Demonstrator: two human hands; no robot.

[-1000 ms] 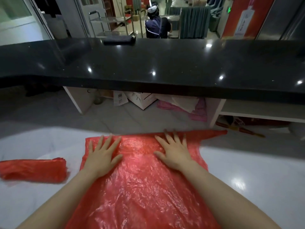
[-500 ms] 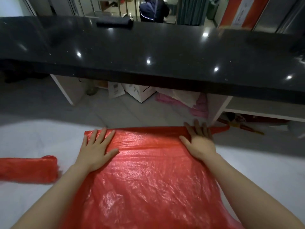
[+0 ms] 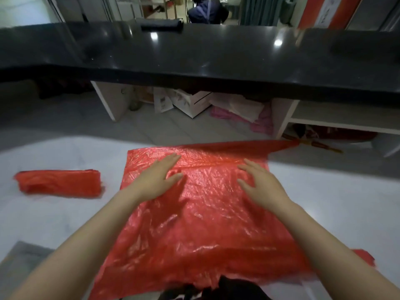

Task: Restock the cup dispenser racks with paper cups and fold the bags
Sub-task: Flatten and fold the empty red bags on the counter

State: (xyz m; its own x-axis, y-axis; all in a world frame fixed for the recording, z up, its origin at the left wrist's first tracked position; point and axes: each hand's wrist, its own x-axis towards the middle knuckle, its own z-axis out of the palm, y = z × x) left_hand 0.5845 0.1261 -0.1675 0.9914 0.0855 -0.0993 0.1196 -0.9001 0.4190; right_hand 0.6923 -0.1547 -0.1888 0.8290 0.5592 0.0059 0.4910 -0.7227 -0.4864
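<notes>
Two bare forearms reaching forward from the lower corners, left hand (image 3: 159, 177) palm down with straight fingers (image 3: 171, 159) close together, thumb out to the side, right hand (image 3: 260, 184) palm down, fingers slightly spread, both hands level and apart

This looks like a shop or eatery service area. A long glossy black counter (image 3: 216, 53) runs across, with white shelving (image 3: 337, 118) beneath holding cardboard boxes (image 3: 190, 102) and pink bags (image 3: 259, 124). Beyond it stand metal racks (image 3: 151, 7), a red poster (image 3: 324, 11) and a person in a dark uniform (image 3: 207, 11).
</notes>
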